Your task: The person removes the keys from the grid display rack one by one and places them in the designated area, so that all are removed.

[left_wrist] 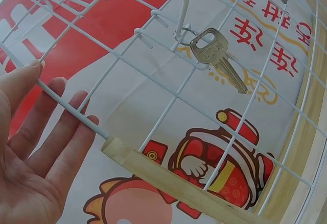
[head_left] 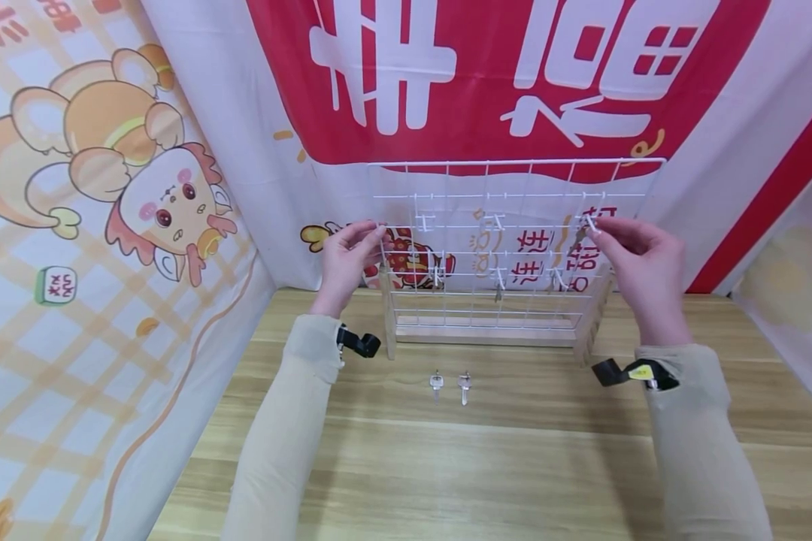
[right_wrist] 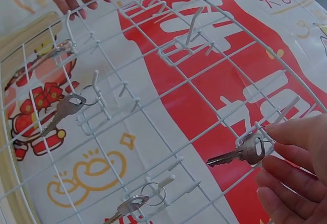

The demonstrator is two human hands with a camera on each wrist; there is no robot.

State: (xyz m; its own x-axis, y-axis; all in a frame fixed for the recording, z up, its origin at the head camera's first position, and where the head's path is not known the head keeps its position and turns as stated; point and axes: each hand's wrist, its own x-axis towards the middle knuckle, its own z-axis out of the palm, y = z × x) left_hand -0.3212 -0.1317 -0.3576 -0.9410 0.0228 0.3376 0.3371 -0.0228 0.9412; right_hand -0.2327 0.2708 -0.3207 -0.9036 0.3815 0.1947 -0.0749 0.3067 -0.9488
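Two loose keys [head_left: 465, 382] lie nearest, on the woodgrain tabletop [head_left: 487, 481]. Left hand [head_left: 345, 261] grips the side of the white wire grid rack [head_left: 514, 161]. Lower row looks done: three hanging keys [right_wrist: 65, 109], one per hook. Right hand [head_left: 648, 259] pinches a fourth key [right_wrist: 251, 150] at the upper-right hook [right_wrist: 288, 110], can't tell if it's properly on. Other two upper hooks [right_wrist: 194, 25] are bare.

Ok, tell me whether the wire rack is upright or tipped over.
Upright: in the head view, the wire rack stands on its wooden base, rising from the table.
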